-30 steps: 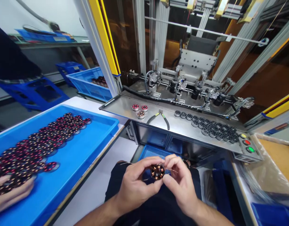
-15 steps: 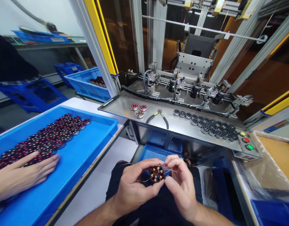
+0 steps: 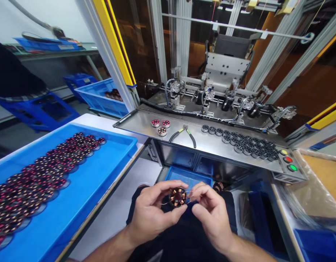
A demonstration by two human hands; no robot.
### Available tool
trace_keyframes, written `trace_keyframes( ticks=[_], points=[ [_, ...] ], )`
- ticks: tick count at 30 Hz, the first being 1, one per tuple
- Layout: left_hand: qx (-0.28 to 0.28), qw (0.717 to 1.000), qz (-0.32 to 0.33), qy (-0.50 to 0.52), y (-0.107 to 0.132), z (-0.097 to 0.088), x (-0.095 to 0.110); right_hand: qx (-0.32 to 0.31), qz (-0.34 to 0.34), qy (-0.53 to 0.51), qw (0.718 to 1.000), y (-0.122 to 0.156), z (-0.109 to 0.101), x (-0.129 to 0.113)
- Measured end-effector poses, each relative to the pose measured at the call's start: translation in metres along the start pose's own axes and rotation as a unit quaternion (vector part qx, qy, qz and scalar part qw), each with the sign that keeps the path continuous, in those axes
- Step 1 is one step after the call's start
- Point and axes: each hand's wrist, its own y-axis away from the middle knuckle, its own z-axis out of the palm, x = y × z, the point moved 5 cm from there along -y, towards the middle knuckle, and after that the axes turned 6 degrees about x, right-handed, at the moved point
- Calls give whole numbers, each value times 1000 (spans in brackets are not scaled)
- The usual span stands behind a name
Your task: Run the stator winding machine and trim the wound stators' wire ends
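My left hand (image 3: 154,207) is closed on a motor stator (image 3: 178,197), its thumb and index finger gripping the rim above my lap. Copper coils ring the dark core, and the wound face is turned up toward me. Thin copper wire ends (image 3: 189,199) stick out from its right side. Beside them is my right hand (image 3: 210,213), fingers curled and closed on the wire near the fingertips, its thumb standing a little apart. Another loose wire end shows at the stator's left, against my left palm.
At left, a blue tray (image 3: 102,171) holds rows of wound stators (image 3: 47,163). The metal ledge carries three stators (image 3: 161,131), pliers (image 3: 185,134), many bare cores (image 3: 250,143) and a button box (image 3: 289,165). Behind stands a winding machine (image 3: 225,80). A person (image 3: 15,69) is at far left.
The other person's hand has left the blue tray. My left hand has shifted slightly left and up with the stator, and my right fingers have drawn back from its rim.
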Motion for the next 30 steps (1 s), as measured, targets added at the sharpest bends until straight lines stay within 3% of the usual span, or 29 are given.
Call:
trace_keyframes(
  ticks=[7, 12, 17, 20, 22, 26, 30],
  points=[
    [-7, 1000, 11, -10, -2, 0, 5, 37, -13, 28, 999, 1, -2, -4],
    [-26, 999, 30, -35, 1, 0, 5, -2, 17, 19, 1000, 3, 5, -5],
    [-56, 992, 62, -99, 1, 1, 4, 35, -5, 39, 999, 4, 0, -8],
    [-45, 986, 88, -134, -1, 1, 9, 31, -27, 72, 997, 2, -3, -14],
    [-42, 991, 67, -111, -3, 0, 11, -4, -61, 104, 993, 0, -3, -21],
    [-75, 996, -36, 28, -4, 4, 9, -64, -153, 166, 972, -7, -3, -36],
    [-84, 991, -72, 72, -4, 6, 6, -112, -237, 197, 945, -10, 1, -47]
  ],
)
